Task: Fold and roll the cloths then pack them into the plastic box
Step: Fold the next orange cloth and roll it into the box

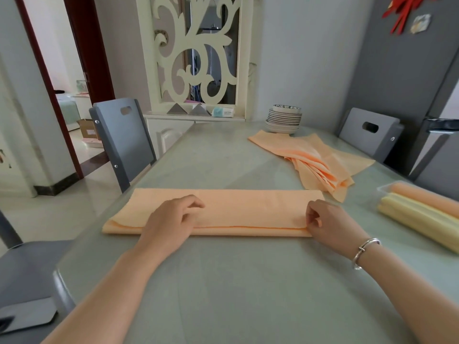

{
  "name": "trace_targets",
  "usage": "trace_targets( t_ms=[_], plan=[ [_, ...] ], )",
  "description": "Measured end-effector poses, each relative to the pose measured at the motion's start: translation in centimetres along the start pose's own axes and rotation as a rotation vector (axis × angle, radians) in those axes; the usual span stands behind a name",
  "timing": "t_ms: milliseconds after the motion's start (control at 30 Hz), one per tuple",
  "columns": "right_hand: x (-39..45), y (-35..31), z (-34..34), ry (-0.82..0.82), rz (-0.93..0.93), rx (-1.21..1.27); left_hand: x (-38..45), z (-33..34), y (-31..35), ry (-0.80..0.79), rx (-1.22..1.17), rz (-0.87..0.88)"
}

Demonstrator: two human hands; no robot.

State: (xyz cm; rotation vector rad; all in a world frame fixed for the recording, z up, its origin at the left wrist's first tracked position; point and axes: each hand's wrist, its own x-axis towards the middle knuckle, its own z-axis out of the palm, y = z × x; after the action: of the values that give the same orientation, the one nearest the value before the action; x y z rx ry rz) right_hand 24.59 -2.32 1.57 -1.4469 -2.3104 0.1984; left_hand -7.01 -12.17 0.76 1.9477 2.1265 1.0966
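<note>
Cloth [248, 209]: folded strip, bench centre. Box [422, 209]: 3 o'clock, rolls inside. Your left hand [171, 219] rests curled on it; right hand [325, 219] pinches its end. Roll tight, edges aligned.

My left hand [171, 220] and right hand [327, 222] rest, fingers curled, on the folded orange cloth [248, 209] on the table [236, 294]. Plastic box [387, 188] with rolled cloths [422, 214] lies right.
</note>
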Motion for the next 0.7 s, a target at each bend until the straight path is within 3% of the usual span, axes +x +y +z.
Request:
trace_targets(
  t_ms=[200, 400, 567, 700],
  plan=[
    [-0.3, -1.0, -0.6, 0.035, -0.012, 0.074, -0.1, 1.0, 1.2, -0.093, -0.027, 0.168],
    [-0.2, -0.6, -0.7, -0.001, 0.048, 0.073, 0.0, 1.7, 1.4, -0.157, -0.056, 0.190],
    [0.3, 0.8, -0.6, 0.040, 0.294, -0.014, 0.4, 2.3, 1.2, -0.188, -0.149, 0.120],
    [0.3, 2.4, -1.3, -0.041, 0.503, -0.149, 0.7, 2.7, 1.1, -0.215, -0.164, 0.097]
  ],
)
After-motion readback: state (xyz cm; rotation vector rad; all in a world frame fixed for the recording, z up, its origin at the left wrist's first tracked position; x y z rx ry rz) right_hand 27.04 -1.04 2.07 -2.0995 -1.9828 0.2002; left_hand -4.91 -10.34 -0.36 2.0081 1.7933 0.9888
